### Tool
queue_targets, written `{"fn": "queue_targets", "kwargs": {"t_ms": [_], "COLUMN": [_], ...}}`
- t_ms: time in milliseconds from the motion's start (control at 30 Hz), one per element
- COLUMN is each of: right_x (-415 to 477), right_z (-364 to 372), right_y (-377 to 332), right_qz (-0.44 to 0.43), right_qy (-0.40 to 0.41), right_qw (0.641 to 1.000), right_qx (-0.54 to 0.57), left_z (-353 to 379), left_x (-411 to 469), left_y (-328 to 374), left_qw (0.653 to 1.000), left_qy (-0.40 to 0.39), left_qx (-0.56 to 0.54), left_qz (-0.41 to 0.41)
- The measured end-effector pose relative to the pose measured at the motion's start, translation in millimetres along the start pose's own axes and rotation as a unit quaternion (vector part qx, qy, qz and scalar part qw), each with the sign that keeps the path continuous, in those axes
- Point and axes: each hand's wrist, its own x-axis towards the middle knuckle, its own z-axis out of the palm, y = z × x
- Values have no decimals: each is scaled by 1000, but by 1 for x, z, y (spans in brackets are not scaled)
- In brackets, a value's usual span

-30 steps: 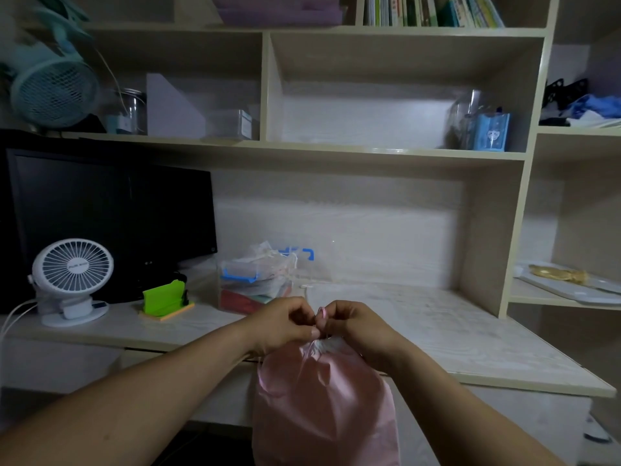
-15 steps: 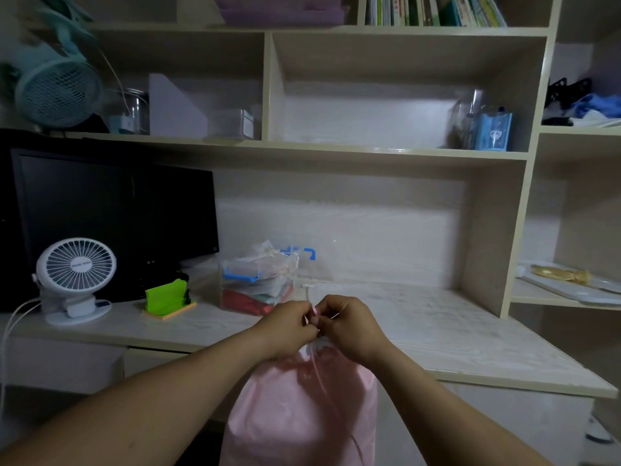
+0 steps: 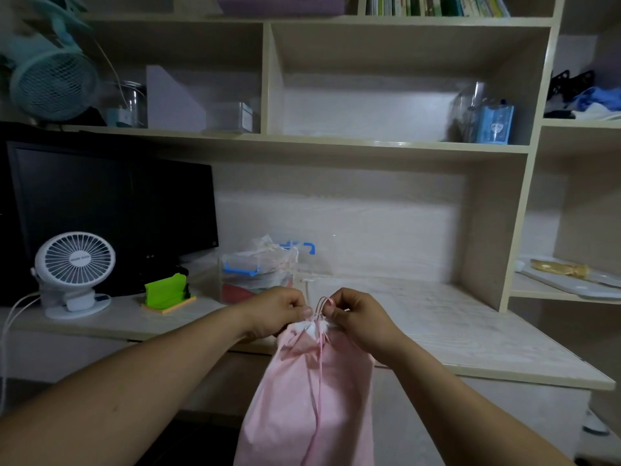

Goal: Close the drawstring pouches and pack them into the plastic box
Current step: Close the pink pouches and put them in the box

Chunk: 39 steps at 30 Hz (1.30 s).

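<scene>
Pink pouch (image 3: 309, 395) hangs below both hands, off desk edge (image 3: 504, 375); left hand (image 3: 279, 311) and right hand (image 3: 356, 317) pinch its gathered neck and drawstring (image 3: 322, 304).

Pink pouch (image 3: 309, 391) hanging, neck gathered

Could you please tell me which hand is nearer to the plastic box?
Left: the left hand is just in front of the box; the right hand is farther right. Both grip the pouch.
</scene>
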Motion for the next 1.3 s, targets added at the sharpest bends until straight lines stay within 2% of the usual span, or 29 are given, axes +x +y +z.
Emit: {"fn": "queue_targets", "kwargs": {"t_ms": [33, 100, 200, 267, 333, 367, 433, 500, 533, 567, 600, 667, 700, 767, 867, 967, 1033, 1100, 1167, 1233, 1300], "right_x": [-1, -2, -1, -1, -1, 0, 3, 13, 18, 24, 32, 49, 58, 77, 100, 123, 141, 158, 172, 190, 208], "right_z": [-3, -8, -14, -13, -9, -7, -5, -10, -14, -20, -27, -41, -48, -65, -90, -112, -121, -126, -126, -124, -118], "right_y": [2, 4, 4, 4, 6, 6, 2, -3, -6, -11, -14, -21, -25, -35, -50, -48, -37, -20, -1, 25, 49], "right_qz": [5, 21, 30, 32, 35, 35, 26, 0, -13, -21, -23, -18, -14, -10, 13, 14, 5, -10, -16, -11, -5], "right_qy": [-4, -8, -4, -9, -8, -3, 12, 29, 40, 52, 62, 81, 90, 85, 0, -55, -36, 5, 32, 38, 37], "right_qw": [1000, 999, 997, 996, 996, 996, 996, 994, 993, 992, 991, 991, 991, 994, 1000, 998, 999, 997, 993, 990, 987], "right_qx": [-20, -46, -70, -84, -84, -80, -84, -107, -114, -116, -115, -107, -102, -61, 28, 3, -32, -81, -114, -135, -156], "left_z": [-2, -8, -11, -11, -11, -10, -7, -5, -4, -4, -7, -11, -12, -15, -21, -23, -20, -14, -3, 17, 43], "left_x": [-1, -3, -9, -14, -13, -11, -8, -2, -1, -2, 0, 7, 13, 34, 63, 96, 115, 130, 137, 143, 148], "left_y": [0, -2, -8, -5, -6, -10, -13, -10, -7, -4, -3, -10, -14, -15, -2, 10, 18, 19, 17, 13, 14], "left_qw": [1000, 992, 951, 919, 897, 899, 939, 988, 998, 993, 986, 988, 991, 990, 976, 972, 973, 963, 928, 895, 891], "left_qy": [4, 15, -7, -38, -34, -18, 32, 63, 58, 43, 24, -8, 5, 86, 178, 206, 222, 269, 349, 338, 179], "left_qx": [8, 121, 298, 380, 431, 429, 337, 138, 16, -89, -147, -143, -123, -105, -127, -109, -56, 5, 117, 216, 279], "left_qz": [-3, 17, 77, 94, 95, 89, 65, 14, -23, -60, -79, -65, -50, -32, 2, 27, 29, 19, 56, 194, 310]}}
